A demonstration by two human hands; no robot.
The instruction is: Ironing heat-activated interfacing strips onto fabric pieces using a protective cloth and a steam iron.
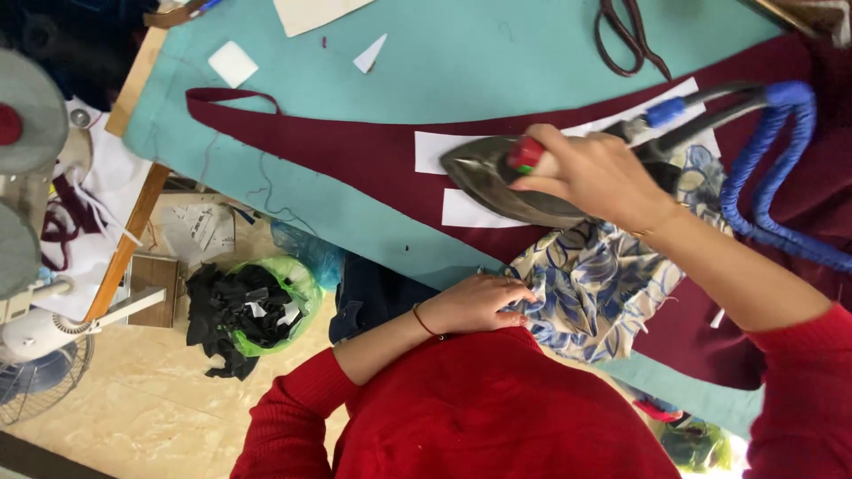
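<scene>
1. The right hand [595, 173] is wrapping its grip around the handle of the iron [506, 182], which is sitting on white strips [470, 210] laid over maroon fabric [355, 151] on the teal tabletop [461, 62] — lingering in 1 spot is risking a scorch, I judge.
2. The left hand [475, 303] is resting at the tabletop's edge, fingers curled and pressing the blue floral cloth [595, 284] just beside the iron — a slip could burn them.
3. The blue-wrapped cord [772, 168] is looping across the fabric; it could be snagging and dragging the strips askew.
</scene>
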